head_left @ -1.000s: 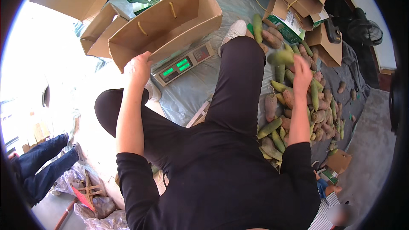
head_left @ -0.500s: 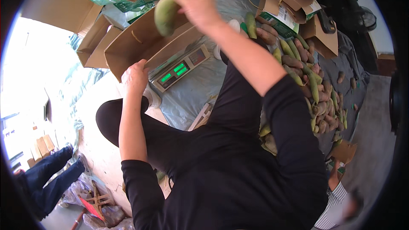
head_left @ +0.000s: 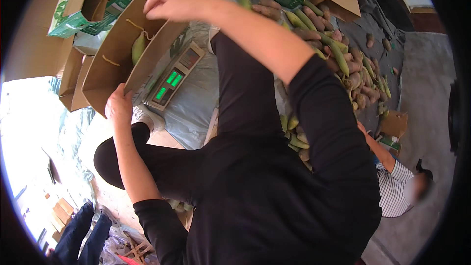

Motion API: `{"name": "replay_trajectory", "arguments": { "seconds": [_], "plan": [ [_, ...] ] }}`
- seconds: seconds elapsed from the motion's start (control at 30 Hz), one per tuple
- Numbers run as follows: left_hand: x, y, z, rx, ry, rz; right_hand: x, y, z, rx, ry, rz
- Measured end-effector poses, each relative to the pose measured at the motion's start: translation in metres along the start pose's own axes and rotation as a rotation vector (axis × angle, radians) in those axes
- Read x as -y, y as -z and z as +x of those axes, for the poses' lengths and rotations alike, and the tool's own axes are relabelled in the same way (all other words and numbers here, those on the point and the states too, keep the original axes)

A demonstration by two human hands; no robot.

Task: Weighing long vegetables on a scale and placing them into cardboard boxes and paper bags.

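Note:
My left hand is closed on the near edge of a long open cardboard carton with rope loops. Inside that carton lies an oblong green vegetable, much like a green radish, partly covered by the side wall. Above the carton's far end, my right hand holds nothing, its fingers apart. A digital scale with lit green displays sits against the carton's right side; whether the carton rests on its platform is hidden.
To the right, a heap of brown tubers and long green radishes covers dark cloth. More open cartons stand at the far left and far right. A co-worker in a striped shirt is at the right; another person's legs show lower left.
My right hand has let go of the green vegetable, which now lies in the carton. My left hand keeps its grip on the edge. The whole view has shifted.

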State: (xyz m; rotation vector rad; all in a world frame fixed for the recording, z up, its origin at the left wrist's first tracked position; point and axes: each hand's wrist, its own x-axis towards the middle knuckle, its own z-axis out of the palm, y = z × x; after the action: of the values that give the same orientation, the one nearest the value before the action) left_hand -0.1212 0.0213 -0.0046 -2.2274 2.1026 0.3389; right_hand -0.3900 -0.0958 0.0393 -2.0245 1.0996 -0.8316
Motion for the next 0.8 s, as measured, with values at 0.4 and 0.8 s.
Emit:
{"name": "replay_trajectory", "arguments": {
  "seconds": [0.4, 0.8],
  "plan": [
    [-0.005, -0.003, -0.002, -0.045, -0.028, -0.049, -0.22, 0.092, -0.336, -0.316, -0.971, -0.249],
    [0.006, -0.027, 0.018, -0.075, -0.146, -0.155, -0.239, -0.059, -0.635, 0.172, -1.404, -0.257]
  ]
}}
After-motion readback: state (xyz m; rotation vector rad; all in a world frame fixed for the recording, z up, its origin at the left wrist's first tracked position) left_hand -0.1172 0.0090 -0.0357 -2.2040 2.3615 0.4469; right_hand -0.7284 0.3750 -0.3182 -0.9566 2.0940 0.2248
